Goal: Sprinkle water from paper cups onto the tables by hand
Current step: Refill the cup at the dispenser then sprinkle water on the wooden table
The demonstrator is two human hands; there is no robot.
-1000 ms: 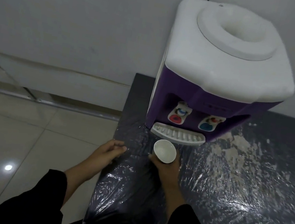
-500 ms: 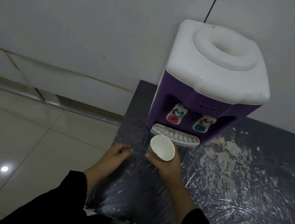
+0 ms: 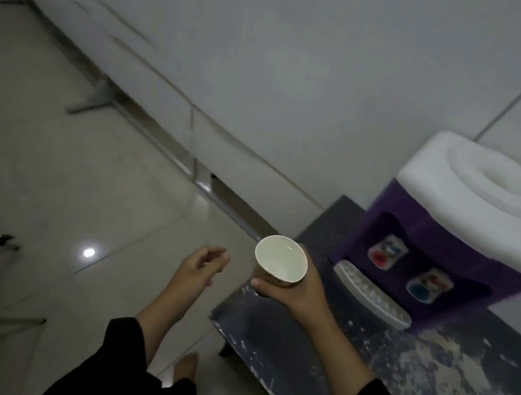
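While the left hand (image 3: 202, 265) hangs empty, the right hand (image 3: 300, 291) grips the paper cup (image 3: 280, 262).

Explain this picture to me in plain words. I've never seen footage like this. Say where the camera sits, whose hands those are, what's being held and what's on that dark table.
The camera is worn on a person's head and looks forward and down, so you see that person's own arms in black sleeves. The right hand holds a white paper cup, tilted toward the camera; whether it holds water is hard to tell. The left hand is open and empty, out over the tiled floor. On the right, a purple and white water dispenser stands on a dark table whose top is speckled with pale patches. The picture is blurred.
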